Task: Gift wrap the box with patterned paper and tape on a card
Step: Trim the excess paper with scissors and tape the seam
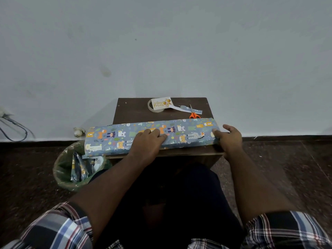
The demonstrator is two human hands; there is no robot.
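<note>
A long box wrapped in blue animal-patterned paper lies across the near edge of a small dark wooden table, overhanging it on the left. My left hand presses flat on the paper's top near the middle. My right hand holds the box's right end, fingers curled around it. At the table's back lies a "Happy Birthday" card, resting on a roll of clear tape.
Orange-handled scissors and a strip of cut paper lie behind the box. A lined waste bin with paper scraps stands on the floor at the left. The wall is right behind the table; cables hang at far left.
</note>
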